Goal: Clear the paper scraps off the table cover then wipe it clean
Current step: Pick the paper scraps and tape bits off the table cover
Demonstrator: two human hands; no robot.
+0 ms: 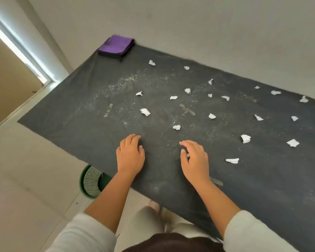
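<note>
Several things could go wrong from here. If the scraps (145, 112) are swept with a flat hand, the light paper may be scattered onto the floor instead of being gathered, and the fine pale dust (133, 82) may be smeared across the dark table cover (80, 113). The cover is loose cloth with visible creases, so it could be dragged or bunched by a firm wipe. If wiping is begun before all the scraps are collected, bits may be caught in the cloth (116, 45).

The cover is dark grey and is spread over the whole table. On it, white torn and crumpled paper scraps are strewn, mostly across the middle and the right part, well apart from one another; one scrap (176, 127) lies near the hands. Pale specks are dusted over the cover's left and centre, along with a few faded streaks. The folded purple cloth is set on the cover's far left corner. A green bin (91, 180) is seen on the floor just beside the cover's near edge.

The left hand (130, 153) is laid on the cover with the fingers loosely bent, holding nothing. The right hand (195, 159) is held beside it; a small white bit seems to be pinched by thumb and finger, though this cannot be told for certain.
</note>
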